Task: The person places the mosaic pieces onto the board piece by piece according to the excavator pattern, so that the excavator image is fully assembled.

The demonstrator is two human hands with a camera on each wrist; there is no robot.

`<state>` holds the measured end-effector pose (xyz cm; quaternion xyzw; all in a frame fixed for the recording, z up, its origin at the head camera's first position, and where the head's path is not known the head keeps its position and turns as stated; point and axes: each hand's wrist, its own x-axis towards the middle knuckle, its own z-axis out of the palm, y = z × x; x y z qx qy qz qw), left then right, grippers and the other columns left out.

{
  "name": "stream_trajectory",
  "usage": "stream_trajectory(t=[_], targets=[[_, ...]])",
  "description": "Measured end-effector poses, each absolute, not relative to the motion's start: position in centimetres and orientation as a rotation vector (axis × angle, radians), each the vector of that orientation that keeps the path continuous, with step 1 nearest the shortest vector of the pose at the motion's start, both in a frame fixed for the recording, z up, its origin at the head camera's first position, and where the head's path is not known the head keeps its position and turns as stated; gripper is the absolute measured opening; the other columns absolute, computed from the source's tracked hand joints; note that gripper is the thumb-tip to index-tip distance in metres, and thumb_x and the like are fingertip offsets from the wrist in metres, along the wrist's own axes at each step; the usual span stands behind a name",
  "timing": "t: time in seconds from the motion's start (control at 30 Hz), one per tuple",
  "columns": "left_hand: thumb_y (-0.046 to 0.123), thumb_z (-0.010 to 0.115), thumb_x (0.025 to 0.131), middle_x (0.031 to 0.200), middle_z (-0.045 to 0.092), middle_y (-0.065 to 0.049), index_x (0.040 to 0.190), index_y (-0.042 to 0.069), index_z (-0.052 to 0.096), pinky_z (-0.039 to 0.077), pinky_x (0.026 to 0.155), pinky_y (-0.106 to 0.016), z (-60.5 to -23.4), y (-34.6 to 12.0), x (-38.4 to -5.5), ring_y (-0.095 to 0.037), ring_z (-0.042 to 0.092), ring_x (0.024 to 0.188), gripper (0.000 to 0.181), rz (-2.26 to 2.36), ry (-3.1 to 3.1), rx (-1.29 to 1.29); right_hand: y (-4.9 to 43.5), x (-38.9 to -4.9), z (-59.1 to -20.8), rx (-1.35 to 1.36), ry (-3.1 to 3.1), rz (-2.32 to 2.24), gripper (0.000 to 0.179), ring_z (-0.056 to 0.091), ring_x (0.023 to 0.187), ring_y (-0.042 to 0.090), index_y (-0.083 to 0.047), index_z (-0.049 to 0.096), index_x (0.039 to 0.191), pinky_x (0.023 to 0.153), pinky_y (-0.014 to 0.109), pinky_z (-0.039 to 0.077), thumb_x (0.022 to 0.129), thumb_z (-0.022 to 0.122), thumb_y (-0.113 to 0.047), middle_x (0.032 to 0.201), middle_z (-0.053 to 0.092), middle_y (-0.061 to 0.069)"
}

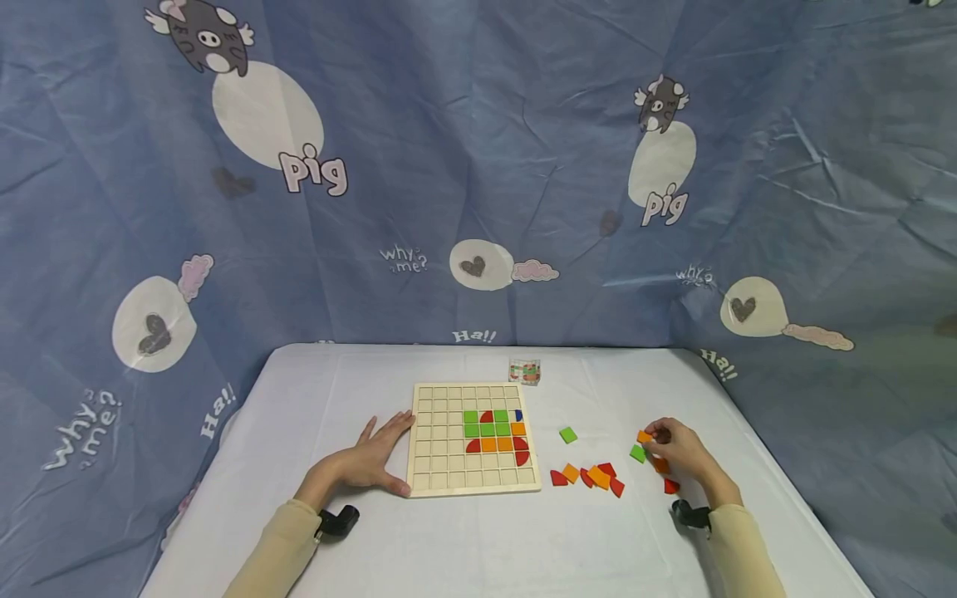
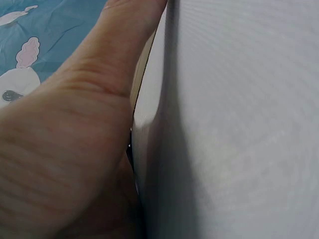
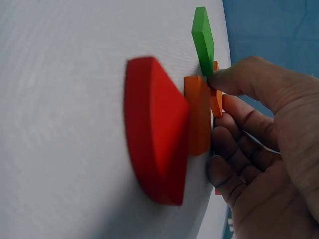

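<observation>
My left hand lies with fingers spread against the left edge of a wooden grid board. Thumb and fingertips touch its frame. Green, orange, red and blue tiles fill some cells on the board's right side. Over to the right, my right hand pinches an orange square tile between thumb and index finger, close over the table. Near that hand lie a green square tile, another orange tile and a red quarter-circle tile. The left wrist view shows mostly the palm side of the left hand.
Between board and right hand lie a single green tile and a loose group of red and orange tiles, including an orange one. A small picture card sits behind the board. Blue printed cloth hangs around the white table.
</observation>
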<state>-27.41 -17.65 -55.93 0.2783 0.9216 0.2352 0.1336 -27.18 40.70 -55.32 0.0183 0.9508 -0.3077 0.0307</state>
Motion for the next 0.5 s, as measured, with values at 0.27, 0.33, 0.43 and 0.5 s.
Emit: stream_trajectory(t=[0.27, 0.33, 0.43, 0.5], targets=[[0.061, 0.078, 0.066, 0.162, 0.009, -0.017, 0.154, 0.001, 0.009, -0.006, 0.117, -0.062, -55.7, -17.6, -27.4, -0.036, 0.006, 0.15, 0.127, 0.681, 2.671, 0.827, 39.6, -27.3, -55.1, 0.056, 2.974, -0.939, 0.036, 0.055, 0.079, 0.017, -0.002, 0.061, 0.101, 0.062, 0.022, 0.048, 0.081, 0.076, -0.027, 0.089, 0.062, 0.007], [0.061, 0.079, 0.066, 0.162, 0.009, -0.017, 0.154, 0.001, 0.009, -0.006, 0.117, -0.063, -55.7, -17.6, -27.4, -0.036, 0.006, 0.15, 0.127, 0.685, 2.669, 0.826, 38.8, -27.4, -54.8, 0.005, 2.983, -0.977, 0.035, 0.055, 0.078, 0.016, -0.002, 0.062, 0.1, 0.062, 0.021, 0.048, 0.081, 0.077, -0.028, 0.089, 0.063, 0.006], [0.062, 0.078, 0.066, 0.162, 0.01, -0.017, 0.154, 0.001, 0.01, -0.006, 0.117, -0.062, -55.8, -17.6, -27.4, -0.036, 0.006, 0.15, 0.128, 0.691, 2.668, 0.817, 36.9, -27.3, -54.2, -0.09, 2.988, -1.031, 0.032, 0.055, 0.078, 0.015, -0.003, 0.063, 0.1, 0.063, 0.02, 0.049, 0.081, 0.077, -0.025, 0.088, 0.063, 0.005], [0.063, 0.078, 0.065, 0.162, 0.01, -0.017, 0.154, 0.001, 0.01, -0.006, 0.117, -0.062, -55.9, -17.6, -27.4, -0.035, 0.006, 0.15, 0.129, 0.693, 2.67, 0.81, 35.3, -27.2, -53.7, -0.164, 2.985, -1.064, 0.028, 0.056, 0.078, 0.014, -0.005, 0.063, 0.099, 0.064, 0.02, 0.049, 0.08, 0.076, -0.021, 0.088, 0.063, 0.004]])
